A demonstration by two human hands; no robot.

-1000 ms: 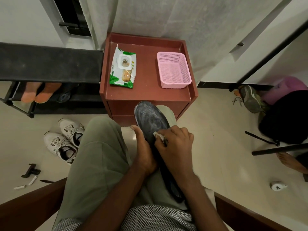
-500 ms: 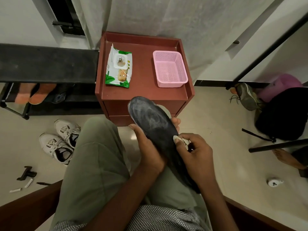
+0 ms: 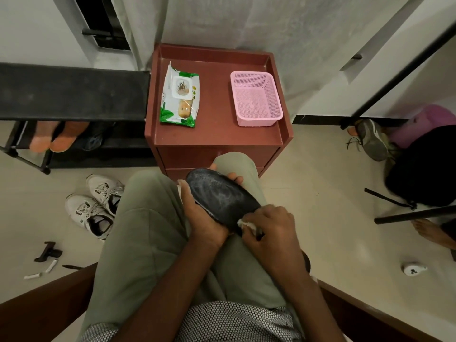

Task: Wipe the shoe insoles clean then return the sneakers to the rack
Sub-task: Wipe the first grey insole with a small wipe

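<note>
The left hand [image 3: 204, 218] grips the insole [image 3: 222, 197] over the lap. The right hand [image 3: 269, 228], fingers curled, presses a wipe [image 3: 245, 223] on the insole. Sneakers [image 3: 95, 206] lie left of the insole.

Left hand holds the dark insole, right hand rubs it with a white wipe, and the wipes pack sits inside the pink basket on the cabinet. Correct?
Not quite. In the head view the wipes pack lies on the cabinet top, left of the pink basket, apart from it. The rest stands.

A red-brown cabinet [image 3: 217, 134] at twelve o'clock carries a wet-wipe pack [image 3: 179, 95] and, well apart to its right, a pink basket [image 3: 255, 98]. On the floor [image 3: 333, 218] at nine o'clock lie two white sneakers [image 3: 96, 206], just beside the black rack [image 3: 71, 95].
</note>
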